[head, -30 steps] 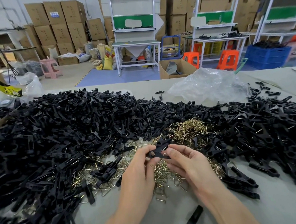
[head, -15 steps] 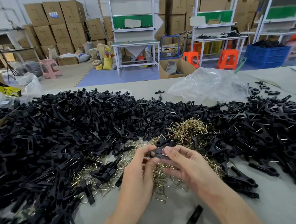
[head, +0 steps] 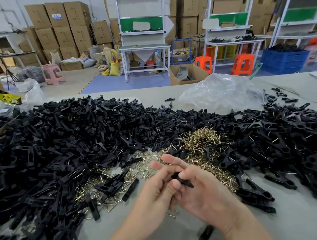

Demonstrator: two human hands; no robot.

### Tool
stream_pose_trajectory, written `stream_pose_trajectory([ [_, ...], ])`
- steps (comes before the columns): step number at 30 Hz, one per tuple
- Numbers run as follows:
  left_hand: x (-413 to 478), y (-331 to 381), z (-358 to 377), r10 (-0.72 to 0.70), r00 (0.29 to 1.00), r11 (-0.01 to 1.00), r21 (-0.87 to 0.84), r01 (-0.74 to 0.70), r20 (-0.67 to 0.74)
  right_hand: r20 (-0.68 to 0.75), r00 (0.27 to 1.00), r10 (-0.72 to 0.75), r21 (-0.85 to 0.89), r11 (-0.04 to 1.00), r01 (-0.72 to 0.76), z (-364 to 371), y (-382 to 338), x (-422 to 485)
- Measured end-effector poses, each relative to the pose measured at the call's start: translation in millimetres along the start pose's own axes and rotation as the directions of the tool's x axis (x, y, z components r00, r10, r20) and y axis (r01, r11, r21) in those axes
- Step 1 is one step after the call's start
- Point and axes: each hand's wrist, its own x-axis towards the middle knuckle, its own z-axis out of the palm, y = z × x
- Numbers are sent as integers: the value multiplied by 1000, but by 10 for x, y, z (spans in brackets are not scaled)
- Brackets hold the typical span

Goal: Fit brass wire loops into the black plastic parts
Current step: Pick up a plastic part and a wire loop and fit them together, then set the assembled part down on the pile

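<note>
Low in the middle of the frame the left hand and the right hand met over one black part, held just above the desk, probably so that both thumbs could press on it. Both hands pinched this part; two fingers pointed straight to the upper left, out of the way. Whether a loop already sat in it, I could not tell. The brass loops lay just above the hands, between the heaps of black parts — an easy reach, it seemed.

Matt black plastic clips; shiny brass wire loops; crinkled clear plastic bag; smooth grey matt table
</note>
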Motion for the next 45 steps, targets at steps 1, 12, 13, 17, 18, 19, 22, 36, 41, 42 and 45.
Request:
stream_pose_trajectory([
  [1,-2,-5,-5,-7,1000,1000,3,7,1,-22,1000,-6,7,1000,6,2,8,4],
  [12,-20,-60,-32,-28,999,995,98,26,26,-10,998,63,14,998,-63,-33,118,33],
  [13,-16,-57,-31,-37,999,994,100,33,34,-18,998,66,26,998,-66,-33,114,30],
  [17,-2,-43,-38,-17,998,982,188,5,61,-45,995,95,137,987,-88,-62,102,23],
  [18,2,-39,-46,-12,998,978,208,-1,61,-56,993,99,149,985,-90,-66,103,22],
  [19,5,-37,-56,-11,998,974,226,-4,62,-72,992,103,160,983,-91,-69,108,23],
  [22,-7,-41,-66,-28,997,967,254,9,73,-101,987,123,204,974,-101,-59,130,19],
  [36,51,-39,-37,-81,996,972,222,70,41,-156,983,95,208,976,-61,-23,130,57],
  [41,86,-89,-53,-73,988,994,67,83,-133,-232,972,-37,-20,999,34,-17,125,117],
  [42,88,-88,-67,-82,984,995,38,89,-156,-243,967,-77,-95,994,55,-16,137,133],
  [45,65,-101,-85,-97,981,995,5,99,-167,-267,945,-188,-318,943,97,-13,167,147],
])
